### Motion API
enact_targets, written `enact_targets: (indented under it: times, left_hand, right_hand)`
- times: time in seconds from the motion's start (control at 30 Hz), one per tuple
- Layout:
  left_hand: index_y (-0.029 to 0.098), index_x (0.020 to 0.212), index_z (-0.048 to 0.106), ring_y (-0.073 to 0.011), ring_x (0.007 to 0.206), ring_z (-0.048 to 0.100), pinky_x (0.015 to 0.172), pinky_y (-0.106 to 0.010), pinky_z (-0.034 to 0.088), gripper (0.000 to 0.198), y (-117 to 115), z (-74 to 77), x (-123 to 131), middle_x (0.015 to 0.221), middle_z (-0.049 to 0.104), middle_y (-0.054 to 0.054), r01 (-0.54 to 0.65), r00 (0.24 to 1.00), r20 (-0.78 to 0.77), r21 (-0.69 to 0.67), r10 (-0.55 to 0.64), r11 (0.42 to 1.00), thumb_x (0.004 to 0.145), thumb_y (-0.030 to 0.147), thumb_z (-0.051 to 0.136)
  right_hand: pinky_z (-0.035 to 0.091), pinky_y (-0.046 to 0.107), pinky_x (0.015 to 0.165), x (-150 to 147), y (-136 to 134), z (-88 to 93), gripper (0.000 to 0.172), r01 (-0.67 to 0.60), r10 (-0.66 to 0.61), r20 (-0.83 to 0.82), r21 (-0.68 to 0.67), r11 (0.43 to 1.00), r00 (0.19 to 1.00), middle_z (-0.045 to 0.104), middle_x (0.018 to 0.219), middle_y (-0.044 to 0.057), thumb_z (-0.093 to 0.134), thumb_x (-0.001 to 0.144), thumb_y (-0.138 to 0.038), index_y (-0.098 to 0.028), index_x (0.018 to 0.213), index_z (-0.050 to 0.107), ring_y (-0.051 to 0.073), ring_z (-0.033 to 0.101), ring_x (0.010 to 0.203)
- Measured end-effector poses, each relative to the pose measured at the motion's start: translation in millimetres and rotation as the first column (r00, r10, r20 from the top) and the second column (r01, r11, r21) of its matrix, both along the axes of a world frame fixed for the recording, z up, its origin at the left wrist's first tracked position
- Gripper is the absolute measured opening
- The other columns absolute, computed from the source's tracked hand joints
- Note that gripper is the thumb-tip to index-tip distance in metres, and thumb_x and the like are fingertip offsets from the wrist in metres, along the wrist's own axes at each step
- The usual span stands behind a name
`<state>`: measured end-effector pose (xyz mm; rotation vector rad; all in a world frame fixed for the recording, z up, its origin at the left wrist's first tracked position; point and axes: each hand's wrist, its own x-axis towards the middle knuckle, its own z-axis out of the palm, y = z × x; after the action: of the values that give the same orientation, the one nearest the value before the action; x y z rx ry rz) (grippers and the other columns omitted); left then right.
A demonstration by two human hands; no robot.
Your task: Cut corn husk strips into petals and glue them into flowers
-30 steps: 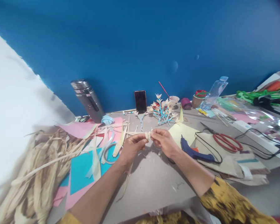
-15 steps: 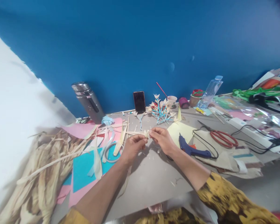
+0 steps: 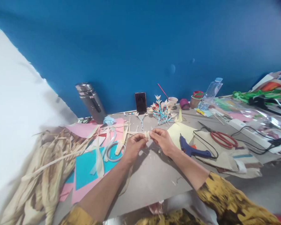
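Note:
Over the middle of the grey table, my left hand (image 3: 136,145) pinches a small pale piece of corn husk (image 3: 146,134) between thumb and fingers. My right hand (image 3: 162,140) is closed on the same piece from the other side, fingertips almost meeting the left ones. Much of the piece is hidden by the fingers. Just beyond my hands lies a small husk flower on a blue-and-white twisted stem (image 3: 142,122). Behind it to the right is a cluster of husk flowers with blue stems (image 3: 162,112).
Dried corn husks (image 3: 46,178) heap at the left beside blue paper (image 3: 86,165) and a tape roll (image 3: 114,152). A dark flask (image 3: 91,103) and a phone (image 3: 140,102) stand by the wall. To the right lie a glue gun (image 3: 194,151), red-handled scissors (image 3: 222,138) and a power strip (image 3: 255,134).
The view has shifted slightly, so things at the left appear a little further right. Both hands keep their pinch on the husk piece, with hardly any movement.

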<state>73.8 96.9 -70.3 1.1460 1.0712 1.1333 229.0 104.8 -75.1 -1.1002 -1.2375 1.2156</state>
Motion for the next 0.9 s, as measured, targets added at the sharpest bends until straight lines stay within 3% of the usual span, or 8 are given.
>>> enact_targets:
  times: [0.63,0.77,0.9]
  left_hand:
    - [0.017,0.069,0.067,-0.0099,0.053,0.048,0.055,-0.023,0.039,0.016,0.4,-2.3,1.5,0.055,0.056,0.002,0.002,0.998,0.056,0.001,-0.002,1.000,0.065,0.030,0.075]
    - [0.015,0.075,0.071,-0.0094,0.055,0.052,0.056,-0.023,0.040,0.014,-0.3,-1.0,0.5,0.069,0.063,-0.001,0.087,0.991,0.111,-0.046,-0.081,0.995,0.062,0.018,0.069]
    - [0.016,0.078,0.071,-0.0100,0.058,0.054,0.059,-0.025,0.043,0.017,0.8,-3.3,-1.0,0.076,0.065,-0.001,0.081,0.986,0.154,-0.059,-0.071,0.995,0.062,0.017,0.065]
  right_hand:
    - [0.019,0.025,0.045,0.2,-2.1,0.7,0.031,-0.009,0.009,0.000,0.009,1.000,1.000,0.040,0.046,-0.007,0.067,0.076,-0.046,-0.018,0.064,0.060,0.008,0.029,0.045]
    - [0.019,0.025,0.045,0.9,-1.4,3.3,0.034,0.023,-0.023,-0.001,0.014,1.000,1.000,0.039,0.046,-0.007,0.066,0.076,-0.048,-0.018,0.063,0.058,0.009,0.029,0.044]
    - [0.019,0.024,0.045,1.2,-1.7,4.6,0.032,0.033,-0.033,0.005,0.018,0.999,0.999,0.038,0.046,-0.007,0.066,0.076,-0.047,-0.018,0.062,0.058,0.008,0.030,0.044]
